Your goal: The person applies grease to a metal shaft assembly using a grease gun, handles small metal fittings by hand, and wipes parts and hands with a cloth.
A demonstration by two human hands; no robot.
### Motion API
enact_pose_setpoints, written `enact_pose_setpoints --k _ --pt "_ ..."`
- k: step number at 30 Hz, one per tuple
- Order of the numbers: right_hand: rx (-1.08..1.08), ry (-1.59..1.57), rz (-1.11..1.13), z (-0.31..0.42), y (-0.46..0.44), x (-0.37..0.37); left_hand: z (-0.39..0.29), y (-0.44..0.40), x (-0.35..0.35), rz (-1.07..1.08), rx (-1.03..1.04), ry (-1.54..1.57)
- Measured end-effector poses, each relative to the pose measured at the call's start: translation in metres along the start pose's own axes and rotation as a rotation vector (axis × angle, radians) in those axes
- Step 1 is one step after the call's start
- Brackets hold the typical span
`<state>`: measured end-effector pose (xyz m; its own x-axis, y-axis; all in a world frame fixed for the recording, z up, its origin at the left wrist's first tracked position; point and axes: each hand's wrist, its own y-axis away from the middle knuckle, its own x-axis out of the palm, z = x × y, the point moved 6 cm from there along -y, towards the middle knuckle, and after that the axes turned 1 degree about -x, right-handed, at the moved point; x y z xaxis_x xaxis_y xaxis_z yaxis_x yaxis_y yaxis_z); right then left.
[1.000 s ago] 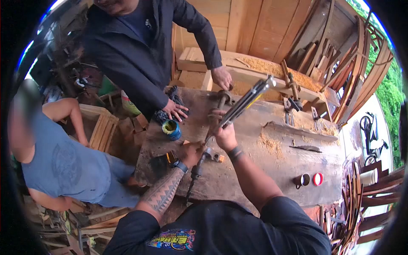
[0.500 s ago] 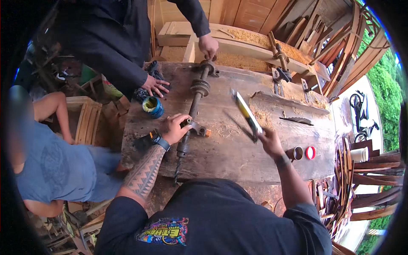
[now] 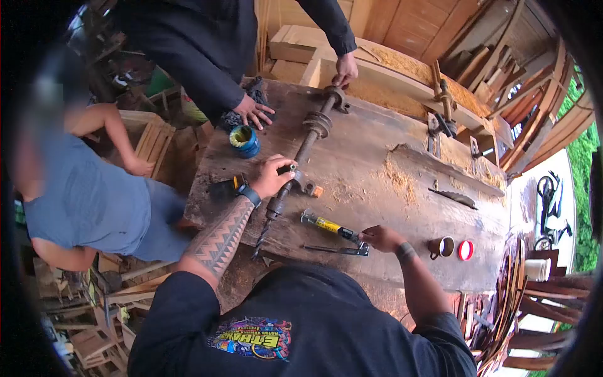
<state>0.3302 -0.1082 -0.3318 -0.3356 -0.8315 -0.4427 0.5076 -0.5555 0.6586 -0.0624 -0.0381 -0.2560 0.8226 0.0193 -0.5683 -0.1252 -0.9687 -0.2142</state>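
Observation:
A long metal shaft lies across the wooden table, with a grooved pulley on it and a drill bit in the chuck at its near end. My left hand is closed at the near bearing, its fingers around a small hollow metal fitting. My right hand grips the head end of a grease gun with a clear barrel and yellow label. The gun lies low over the table's near side, its thin lever swung apart from the barrel.
A co-worker's hand touches the shaft's far end; the other rests by a blue tub of yellowish grease. A saw blade protrudes from the table. A brown mug and red lid stand right. Another person sits left.
My right hand has brought the grease gun down and toward me, from steeply tilted to nearly level. My left hand stays at the bearing. The whole view has shifted slightly.

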Motion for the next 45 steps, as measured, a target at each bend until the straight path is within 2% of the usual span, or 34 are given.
enact_pose_setpoints --k 3,4,7,10,13,14,16,18,21,23,25,26,29,32,36,39,40,43,45 --pt "-0.087 0.163 -0.151 0.028 -0.001 -0.011 0.017 0.006 0.008 -0.071 -0.013 0.018" --pt "-0.271 0.282 -0.215 0.050 0.004 -0.017 0.016 0.007 0.008 -0.090 -0.022 0.005" --pt "-0.198 0.396 -0.302 0.062 0.008 -0.021 0.014 0.011 0.008 -0.141 -0.023 -0.011" --pt "-0.171 0.458 -0.198 0.088 -0.008 -0.037 0.015 0.009 0.007 -0.165 -0.020 0.022" --pt "-0.330 0.447 -0.398 0.169 -0.040 -0.063 0.010 0.007 0.002 -0.113 0.023 -0.007" --pt "-0.462 0.402 -0.461 0.199 -0.052 -0.068 0.010 0.007 0.001 -0.123 0.057 -0.035" --pt "-0.533 0.381 -0.564 0.253 -0.071 -0.072 0.016 0.005 0.004 -0.146 0.137 -0.094" --pt "-0.460 0.584 -0.482 0.277 -0.099 -0.063 0.044 0.005 0.020 -0.153 0.107 0.070" --pt "-0.443 0.773 -0.414 0.285 -0.124 -0.052 0.040 0.009 0.015 -0.224 0.086 0.217" --pt "-0.524 0.910 -0.409 0.289 -0.127 -0.048 0.035 0.004 0.012 -0.129 0.109 0.108" --pt "-0.531 0.950 -0.391 0.300 -0.115 -0.052 0.018 0.004 0.000 -0.145 0.063 0.002" --pt "-0.493 0.940 -0.391 0.295 -0.125 -0.053 0.007 0.004 -0.009 -0.119 0.035 -0.071" --pt "-0.501 0.919 -0.424 0.306 -0.118 -0.058 0.028 0.000 0.003 -0.099 0.014 0.001" --pt "-0.563 0.855 -0.429 0.309 -0.119 -0.061 0.010 0.002 -0.007 -0.110 0.058 -0.161" --pt "-0.521 0.804 -0.324 0.318 -0.110 -0.062 0.022 -0.001 -0.001 -0.061 -0.009 -0.044" --pt "-0.729 0.695 -0.315 0.312 -0.119 -0.063 0.011 0.001 -0.007 -0.030 0.002 0.022" --pt "-0.690 0.677 -0.239 0.309 -0.119 -0.064 0.012 0.002 -0.006 -0.096 0.080 -0.079" --pt "-0.956 0.543 -0.312 0.323 -0.097 -0.069 0.028 0.002 0.002 -0.149 0.127 -0.075" --pt "-0.656 0.653 -0.345 0.328 -0.095 -0.071 0.031 0.000 0.005 -0.168 0.174 -0.083"
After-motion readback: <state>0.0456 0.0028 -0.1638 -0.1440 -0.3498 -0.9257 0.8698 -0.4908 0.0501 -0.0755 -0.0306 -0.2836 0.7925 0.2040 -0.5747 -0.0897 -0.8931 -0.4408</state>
